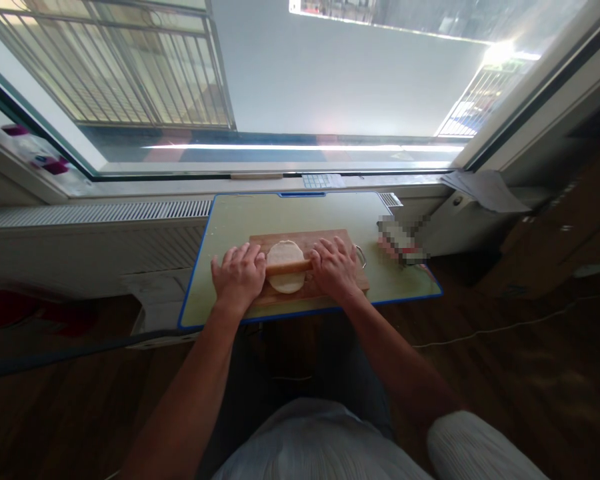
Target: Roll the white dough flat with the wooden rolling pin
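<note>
A flat round of pale dough (285,257) lies on a wooden board (350,277). Across the dough lies a wooden rolling pin (289,268), running left to right. My left hand (238,275) presses palm-down on the pin's left end, fingers spread forward. My right hand (334,267) rests the same way on its right end. Only the pin's middle stretch shows between the hands. The board sits on a small pale green table with a blue rim (240,220).
A blurred-out object (400,243) lies at the table's right edge. A window sill and radiator grille (95,213) run behind the table. A white cable (505,327) crosses the dark wooden floor on the right. My knees are under the table's near edge.
</note>
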{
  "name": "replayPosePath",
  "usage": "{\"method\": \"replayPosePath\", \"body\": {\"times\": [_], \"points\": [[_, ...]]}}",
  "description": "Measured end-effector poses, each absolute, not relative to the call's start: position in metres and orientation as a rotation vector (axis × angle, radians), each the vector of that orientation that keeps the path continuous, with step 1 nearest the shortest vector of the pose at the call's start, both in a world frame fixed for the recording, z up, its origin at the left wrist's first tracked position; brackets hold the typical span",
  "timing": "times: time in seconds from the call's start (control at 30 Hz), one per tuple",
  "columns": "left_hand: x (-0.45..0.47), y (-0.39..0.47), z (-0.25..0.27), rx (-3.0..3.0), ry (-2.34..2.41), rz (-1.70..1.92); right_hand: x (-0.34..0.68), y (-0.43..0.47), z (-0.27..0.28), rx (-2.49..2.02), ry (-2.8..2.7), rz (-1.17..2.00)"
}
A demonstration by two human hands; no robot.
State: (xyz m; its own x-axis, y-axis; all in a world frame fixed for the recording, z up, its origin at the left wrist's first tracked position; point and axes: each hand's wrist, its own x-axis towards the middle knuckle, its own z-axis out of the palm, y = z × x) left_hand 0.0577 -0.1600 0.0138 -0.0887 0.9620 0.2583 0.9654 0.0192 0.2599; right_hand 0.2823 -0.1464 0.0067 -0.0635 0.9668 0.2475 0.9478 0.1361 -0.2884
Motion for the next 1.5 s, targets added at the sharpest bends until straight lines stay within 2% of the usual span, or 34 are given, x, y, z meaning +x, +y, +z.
{"method": "replayPosePath", "body": {"times": [0.67,1.17,1.5], "points": [[0.055,-0.227,0.000,-2.188,-2.107,-0.732,0.290,-0.216,-0.023,-1.821,-1.969,-0.013],[0.070,-0.167,0.004,-2.072,-2.229,-0.673,0.282,-0.157,0.010,-1.941,-2.067,0.105],[0.067,-0.127,0.013,-2.086,-2.313,-0.636,0.279,-0.119,0.013,-1.911,-2.087,0.042]]}}
